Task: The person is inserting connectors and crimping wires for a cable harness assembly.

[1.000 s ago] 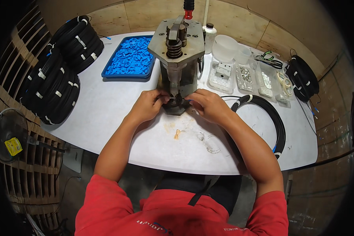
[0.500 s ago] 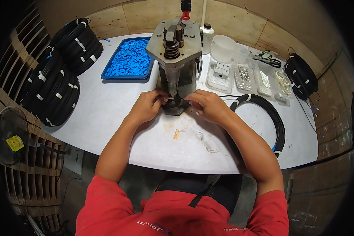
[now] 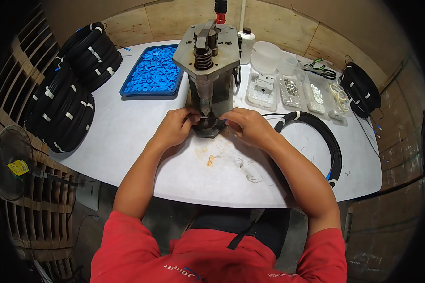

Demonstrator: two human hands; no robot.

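A grey metal bench press (image 3: 206, 66) stands on the white table, its ram lowered close to the small die (image 3: 210, 123) at its foot. On the left side of the die, my left hand (image 3: 177, 127) is closed in a pinch; a thin, light-coloured bit shows at its fingertips, too small to name. My right hand (image 3: 246, 126) pinches a small blue piece (image 3: 225, 121) on the die's right side, mostly hidden by the fingers. A black cable coil (image 3: 334, 146) lies beside my right forearm, with a strand running behind that hand.
A blue tray (image 3: 123, 92) of small blue parts stands left of the press. Taped cable coils (image 3: 61, 111) are stacked at the left edge, another coil (image 3: 361, 89) at far right. Clear boxes (image 3: 292, 93) of metal parts, a bottle (image 3: 246, 46) and a tub (image 3: 265, 56) stand back right.
The whole view has shifted very slightly. Both hands keep their pinch at the die, and the press looks the same.
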